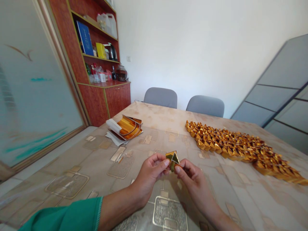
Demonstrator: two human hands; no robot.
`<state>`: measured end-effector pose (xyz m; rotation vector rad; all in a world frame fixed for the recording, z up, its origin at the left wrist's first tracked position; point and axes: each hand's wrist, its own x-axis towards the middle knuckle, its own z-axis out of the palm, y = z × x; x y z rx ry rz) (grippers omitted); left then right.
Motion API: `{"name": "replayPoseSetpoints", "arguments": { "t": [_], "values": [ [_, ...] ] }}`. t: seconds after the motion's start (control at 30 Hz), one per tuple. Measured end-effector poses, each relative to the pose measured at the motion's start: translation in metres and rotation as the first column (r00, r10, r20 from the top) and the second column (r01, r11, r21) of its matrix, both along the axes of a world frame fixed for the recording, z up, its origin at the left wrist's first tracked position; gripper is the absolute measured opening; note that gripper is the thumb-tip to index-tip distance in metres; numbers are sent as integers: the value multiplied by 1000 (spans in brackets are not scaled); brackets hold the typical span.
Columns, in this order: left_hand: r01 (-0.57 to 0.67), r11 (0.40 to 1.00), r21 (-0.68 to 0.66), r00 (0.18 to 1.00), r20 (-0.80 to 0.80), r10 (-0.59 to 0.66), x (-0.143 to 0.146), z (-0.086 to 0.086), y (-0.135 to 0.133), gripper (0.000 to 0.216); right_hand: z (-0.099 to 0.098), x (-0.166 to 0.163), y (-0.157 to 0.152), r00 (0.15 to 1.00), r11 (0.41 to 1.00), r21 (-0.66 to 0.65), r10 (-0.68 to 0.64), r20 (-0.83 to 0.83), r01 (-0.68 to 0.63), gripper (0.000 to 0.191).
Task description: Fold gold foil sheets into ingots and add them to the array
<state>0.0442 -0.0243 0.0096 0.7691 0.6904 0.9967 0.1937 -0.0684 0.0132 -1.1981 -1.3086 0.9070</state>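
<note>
A small piece of folded gold foil paper [173,157] is held up over the table, its top folded to a point with a pale line across it. My left hand [154,168] pinches its left side between thumb and fingers. On the other side, my right hand [191,175] grips the lower right part, thumb toward me. Both hands are closed on the same piece, and the fingertips behind it are partly hidden.
A curled stack of gold foil sheets [127,127] lies at the left on the patterned tablecloth [144,160]. Rows of folded gold paper pieces [226,141] cover the table's right side. Two grey chairs [160,97] stand behind the far edge, near a wooden cabinet [96,99].
</note>
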Motion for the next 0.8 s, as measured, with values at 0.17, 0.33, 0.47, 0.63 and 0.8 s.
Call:
{"name": "replayPoseSetpoints", "arguments": {
  "t": [0.17,0.33,0.47,0.63,0.8],
  "values": [
    [9,991,132,999,-41,-4,4,-2,-3,34,0,2,3,1000,1000,4,-6,-23,7,37],
    [30,994,108,999,-35,-26,3,-4,-3,37,1,0,1,998,1000,-5,19,-56,-19,36],
    [42,992,116,998,-53,-36,0,-3,-2,36,1,-1,2,997,999,-18,49,-64,-50,36],
    [65,980,188,996,-71,-53,-1,3,-1,33,2,0,2,999,1000,4,4,-54,-4,36],
    [-12,974,227,996,-86,32,-1,4,1,20,5,0,1,1000,999,35,-29,2,29,34]
  ]
}}
